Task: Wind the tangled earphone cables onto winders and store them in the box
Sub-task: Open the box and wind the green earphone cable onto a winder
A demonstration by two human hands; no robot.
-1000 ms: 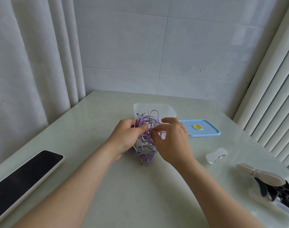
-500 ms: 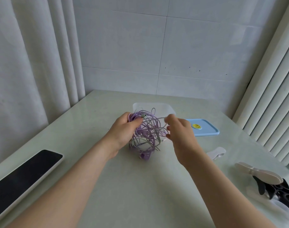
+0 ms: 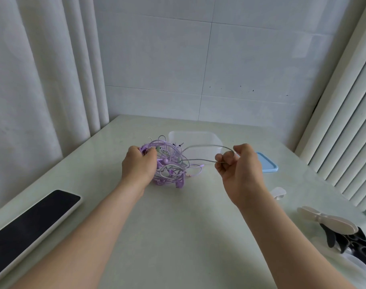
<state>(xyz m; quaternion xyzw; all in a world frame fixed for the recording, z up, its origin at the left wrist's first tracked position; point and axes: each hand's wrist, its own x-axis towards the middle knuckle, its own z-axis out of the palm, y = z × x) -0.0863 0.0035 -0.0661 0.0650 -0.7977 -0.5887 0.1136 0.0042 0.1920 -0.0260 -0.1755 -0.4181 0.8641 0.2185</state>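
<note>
Gripping tangle (image 3: pixel 171 166) at left side with curled left hand (image 3: pixel 139 165); pinched grey cable (image 3: pixel 203 146), seemingly a loop, in right hand (image 3: pixel 240 172), stretched rightward from tangle, before box (image 3: pixel 198 137).

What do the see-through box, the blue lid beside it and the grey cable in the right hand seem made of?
The box looks like frosted translucent plastic: the table shows dimly through its thin walls. The blue lid seems opaque, matte plastic with a moulded rim. The grey cable looks rubber- or plastic-sheathed, bending in a smooth loop.
</note>
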